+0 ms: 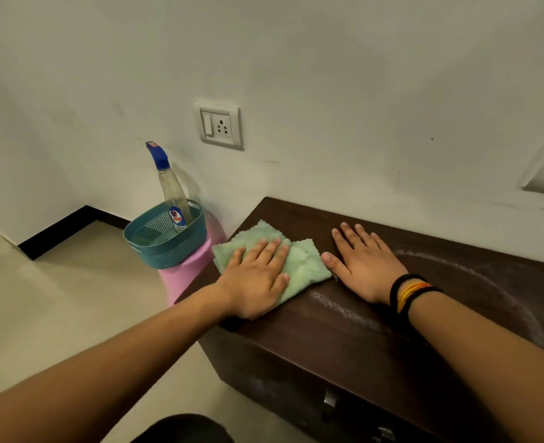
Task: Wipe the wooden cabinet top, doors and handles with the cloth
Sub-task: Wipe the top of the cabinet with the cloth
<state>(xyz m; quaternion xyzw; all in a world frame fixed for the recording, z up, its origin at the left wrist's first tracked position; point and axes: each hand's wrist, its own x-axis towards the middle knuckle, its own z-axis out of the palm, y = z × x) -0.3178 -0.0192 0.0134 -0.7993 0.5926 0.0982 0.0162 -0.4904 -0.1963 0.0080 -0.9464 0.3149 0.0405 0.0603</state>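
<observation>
Seen from the person's head, looking down at a dark wooden cabinet against a pale wall. At far left, off the cabinet, a teal basket sits on a pink stool just beside the cabinet's left end; a spray bottle with a blue nozzle stands tilted inside it, likely parked there to stay within reach while leaving the top free for wiping. On the wall above is a socket. Next, the left hand lies palm down on a folded green cloth, fingers spread and flat rather than gripping, so it seems to press the cloth against the surface to drag it along. The cloth rests on the cabinet's left end, near the front edge. Just right of it, with the thumb touching the cloth's edge, the right hand lies flat on the bare wood, fingers spread and holding nothing, probably as a brace for the lean forward. Black and orange bands circle that wrist. Further right, a pale curved streak of dust or residue arcs across the top, suggesting that part is not yet wiped. Below, at the lower right, the front face shows a metal handle, dim and untouched; the doors and handles appear still to do.
</observation>
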